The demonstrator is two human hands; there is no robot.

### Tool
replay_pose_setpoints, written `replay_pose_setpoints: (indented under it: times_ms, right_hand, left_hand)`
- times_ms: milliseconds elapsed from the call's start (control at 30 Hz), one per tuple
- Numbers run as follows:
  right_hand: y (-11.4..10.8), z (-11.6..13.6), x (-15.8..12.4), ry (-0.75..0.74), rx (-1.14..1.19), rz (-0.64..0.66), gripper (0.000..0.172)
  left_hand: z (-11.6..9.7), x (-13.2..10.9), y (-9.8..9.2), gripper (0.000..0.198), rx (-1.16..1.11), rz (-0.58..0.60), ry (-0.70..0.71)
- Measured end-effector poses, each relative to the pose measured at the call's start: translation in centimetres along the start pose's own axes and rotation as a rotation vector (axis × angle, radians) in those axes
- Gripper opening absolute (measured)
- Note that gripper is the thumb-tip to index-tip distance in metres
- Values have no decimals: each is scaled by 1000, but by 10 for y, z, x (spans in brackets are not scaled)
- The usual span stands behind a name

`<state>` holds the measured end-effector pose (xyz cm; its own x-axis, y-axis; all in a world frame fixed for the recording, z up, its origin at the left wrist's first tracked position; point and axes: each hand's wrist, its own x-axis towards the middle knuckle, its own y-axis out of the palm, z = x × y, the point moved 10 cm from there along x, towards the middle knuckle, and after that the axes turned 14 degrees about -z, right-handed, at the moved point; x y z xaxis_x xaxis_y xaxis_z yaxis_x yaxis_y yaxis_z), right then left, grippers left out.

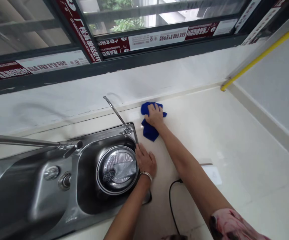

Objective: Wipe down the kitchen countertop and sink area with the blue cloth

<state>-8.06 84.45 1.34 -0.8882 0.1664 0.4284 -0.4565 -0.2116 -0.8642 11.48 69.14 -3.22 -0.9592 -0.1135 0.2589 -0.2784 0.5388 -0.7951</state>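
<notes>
A blue cloth (150, 130) lies crumpled on the pale countertop (192, 116), close to the back wall. My right hand (155, 115) presses down on it with the fingers spread over the fabric. My left hand (146, 161), with a bracelet at the wrist, rests flat on the right rim of the steel sink (70, 190), fingers extended and holding nothing. Beside it, in the right basin, sits a round metal colander (100, 183) with a grey cloth (125, 169) and a dark scrubber (108, 175) in it.
A thin tap (114, 110) rises behind the right basin; a larger faucet (34, 140) stretches left. A white device (212, 175) and a black cable (171, 203) lie by my right forearm. A yellow pipe (262, 55) stands at the back right corner.
</notes>
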Motion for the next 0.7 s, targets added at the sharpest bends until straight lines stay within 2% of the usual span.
replay_pose_setpoints:
  times_ms: [100, 167, 267, 433, 500, 567, 700]
  right_hand:
    - [8, 49, -10, -187, 150, 99, 59]
    - [8, 67, -21, -293, 228, 148, 57]
    - [2, 74, -44, -428, 323, 214, 57]
    - [-23, 75, -89, -623, 444, 306, 56]
    - [-33, 69, -100, -668, 474, 342, 54]
    - [-41, 52, -104, -680, 491, 371, 54]
    - [-62, -13, -103, -593, 473, 353, 62]
  left_hand:
    - [2, 0, 3, 69, -7, -17, 6]
    - [3, 0, 4, 70, -13, -28, 12]
    - [4, 1, 6, 69, -24, -43, 30]
    - [4, 5, 5, 71, -22, -51, 46]
    - [3, 6, 5, 70, -13, -48, 45]
    - [2, 6, 3, 69, -2, -42, 45]
    - [-1, 6, 1, 69, 22, -31, 47]
